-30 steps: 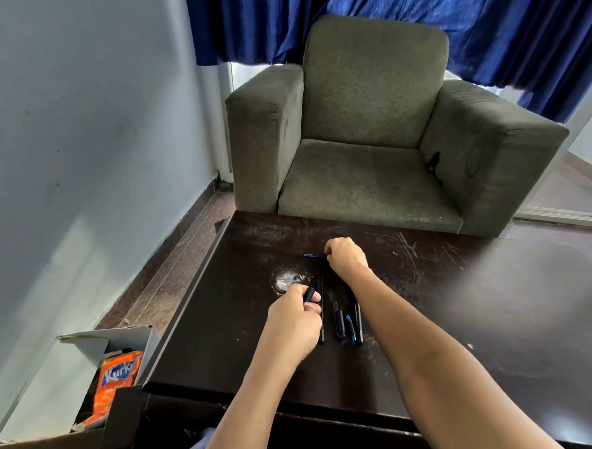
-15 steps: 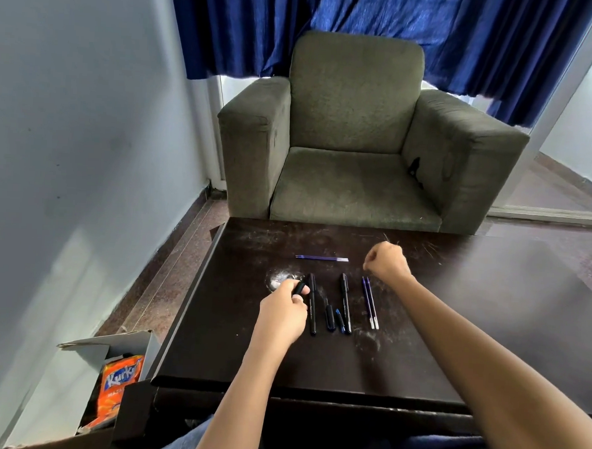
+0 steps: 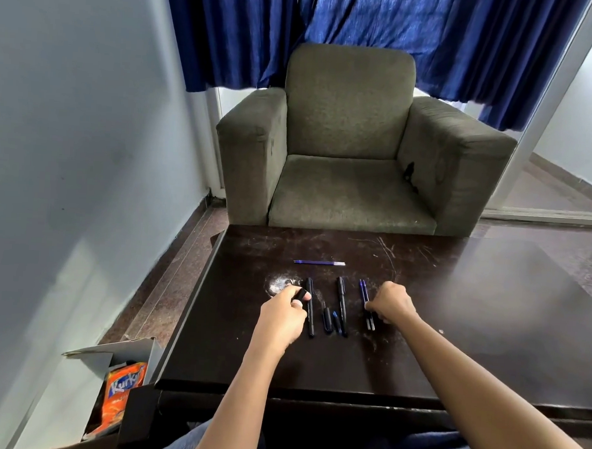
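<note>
Several pens and pen parts lie on a dark wooden table [image 3: 452,352]. My left hand [image 3: 283,318] pinches a small black pen cap [image 3: 300,295] between thumb and fingers. Just right of it lies a long black pen [image 3: 310,307], then a short black cap [image 3: 327,319], a blue piece [image 3: 336,320] and a second black pen [image 3: 341,302]. My right hand [image 3: 391,303] is curled at a pair of thin blue refills [image 3: 365,291], fingers on their near part. A blue refill [image 3: 319,262] lies crosswise farther back.
A grey-green armchair [image 3: 353,151] stands right behind the table, blue curtains above it. A wall runs along the left. On the floor at the front left, an open cardboard box [image 3: 116,352] holds an orange snack packet [image 3: 121,397].
My right hand left the crosswise refill, swung out to the right, then came down toward me onto the pair of blue refills. The left hand kept holding the cap. The camera tilted up.
</note>
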Available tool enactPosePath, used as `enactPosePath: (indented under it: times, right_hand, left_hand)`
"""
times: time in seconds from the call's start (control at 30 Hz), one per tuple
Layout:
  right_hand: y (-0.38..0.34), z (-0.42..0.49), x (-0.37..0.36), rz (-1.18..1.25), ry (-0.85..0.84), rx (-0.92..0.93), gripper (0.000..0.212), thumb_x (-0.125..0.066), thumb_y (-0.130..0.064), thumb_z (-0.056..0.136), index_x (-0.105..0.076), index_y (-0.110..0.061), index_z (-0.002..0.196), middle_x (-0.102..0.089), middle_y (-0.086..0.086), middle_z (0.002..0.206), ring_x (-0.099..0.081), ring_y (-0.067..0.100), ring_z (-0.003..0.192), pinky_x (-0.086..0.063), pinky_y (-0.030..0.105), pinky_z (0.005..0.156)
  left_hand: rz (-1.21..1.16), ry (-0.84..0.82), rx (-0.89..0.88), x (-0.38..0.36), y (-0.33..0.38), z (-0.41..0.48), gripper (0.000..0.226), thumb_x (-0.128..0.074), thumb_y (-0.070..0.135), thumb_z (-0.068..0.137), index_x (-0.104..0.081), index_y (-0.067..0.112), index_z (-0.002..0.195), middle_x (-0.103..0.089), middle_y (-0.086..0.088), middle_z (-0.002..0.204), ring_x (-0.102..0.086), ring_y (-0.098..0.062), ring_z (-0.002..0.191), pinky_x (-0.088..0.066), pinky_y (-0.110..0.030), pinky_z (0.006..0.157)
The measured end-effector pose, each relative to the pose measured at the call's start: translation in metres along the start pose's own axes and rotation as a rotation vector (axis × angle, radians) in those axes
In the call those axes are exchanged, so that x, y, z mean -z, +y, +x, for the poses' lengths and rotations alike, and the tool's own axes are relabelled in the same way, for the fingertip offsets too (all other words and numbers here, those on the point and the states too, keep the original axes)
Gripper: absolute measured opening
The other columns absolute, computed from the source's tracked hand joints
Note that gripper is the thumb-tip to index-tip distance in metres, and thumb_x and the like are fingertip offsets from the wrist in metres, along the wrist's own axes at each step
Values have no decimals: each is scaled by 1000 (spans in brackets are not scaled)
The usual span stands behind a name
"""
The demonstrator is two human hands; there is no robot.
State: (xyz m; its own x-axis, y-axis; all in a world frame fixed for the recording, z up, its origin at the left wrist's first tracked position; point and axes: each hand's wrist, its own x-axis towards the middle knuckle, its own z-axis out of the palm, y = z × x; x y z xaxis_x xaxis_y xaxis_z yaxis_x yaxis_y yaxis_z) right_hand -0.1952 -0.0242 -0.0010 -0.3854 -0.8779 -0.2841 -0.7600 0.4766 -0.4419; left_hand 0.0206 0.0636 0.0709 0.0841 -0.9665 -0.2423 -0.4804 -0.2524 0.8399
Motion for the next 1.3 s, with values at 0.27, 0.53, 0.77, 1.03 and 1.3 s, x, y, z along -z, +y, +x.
enactPosePath:
  times: [0.27, 0.53, 0.77, 1.03, 1.3]
  right_hand:
    - [2, -6, 6, -57, 24, -20, 22, -64, -14, 76, -61, -5, 95, -65, 15, 104, -68, 33, 93, -55, 35, 75]
    - [4, -9, 17, 7, 25, -1, 25, -53, -20, 87, -60, 2, 97, -62, 19, 100, -60, 34, 90, -43, 30, 71]
    - [-63, -41, 51, 895, -115, 120, 26, -34, -9, 92, -48, -5, 71, -57, 6, 62, -44, 10, 40, -35, 19, 35]
    - [-85, -100, 19, 1163, -129, 320, 19, -37, -12, 98, -45, -11, 82, -59, 5, 76, -52, 11, 54, -47, 24, 51]
    - [-89, -99, 16, 1024, -128, 427, 16, -39, -10, 96, -46, -12, 81, -58, 6, 74, -55, 14, 56, -49, 25, 52]
  left_hand:
    - [1, 1, -5, -1, -4, 3, 31, -33, 11, 99, -58, 30, 99, -63, -6, 108, -52, -5, 69, -39, -15, 56]
    - [-24, 9, 10, -1, -2, 2, 31, -34, 11, 98, -59, 28, 96, -64, -5, 104, -52, -9, 67, -38, -20, 51]
    - [-80, -3, 33, -5, 0, -1, 34, -31, 13, 98, -65, 20, 100, -65, 2, 91, -51, -3, 68, -37, -20, 52]
    - [-103, 0, 6, -1, 3, -3, 32, -35, 14, 100, -65, 24, 99, -64, 4, 85, -54, -2, 69, -37, -17, 51]
    - [-103, 0, -10, -1, 1, 2, 32, -36, 12, 99, -64, 26, 95, -64, 4, 83, -57, -7, 74, -40, -18, 57]
